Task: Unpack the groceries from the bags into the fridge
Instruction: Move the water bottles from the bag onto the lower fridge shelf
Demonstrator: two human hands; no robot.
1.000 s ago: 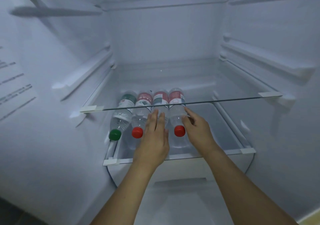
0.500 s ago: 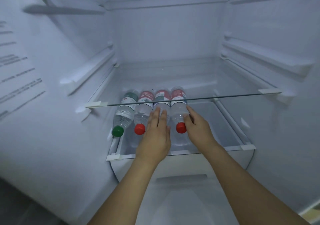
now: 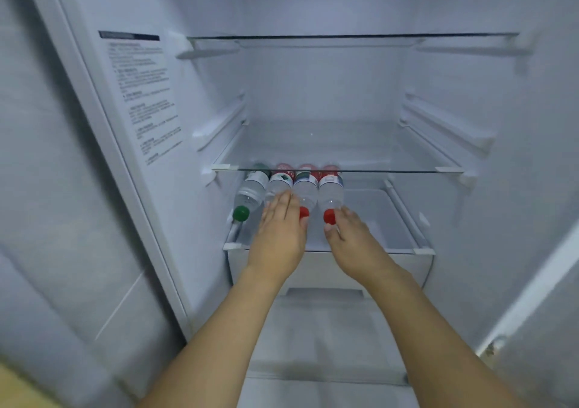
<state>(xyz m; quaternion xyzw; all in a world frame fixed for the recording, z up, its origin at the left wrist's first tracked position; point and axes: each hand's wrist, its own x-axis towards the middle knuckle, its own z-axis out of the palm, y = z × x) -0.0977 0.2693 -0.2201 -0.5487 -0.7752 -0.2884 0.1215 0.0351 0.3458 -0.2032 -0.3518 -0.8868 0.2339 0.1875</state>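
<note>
Head view, close, down into fridge.

A pale grey tiled wall fills the left side, its thin grout lines running diagonally. At the lower left corner shows a small patch of yellowish floor or surface. The light is dim, cool and bluish throughout.

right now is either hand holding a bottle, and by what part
Neither grips one. The left hand lies flat over the second bottle; the right hand is beside the rightmost red cap.
</note>
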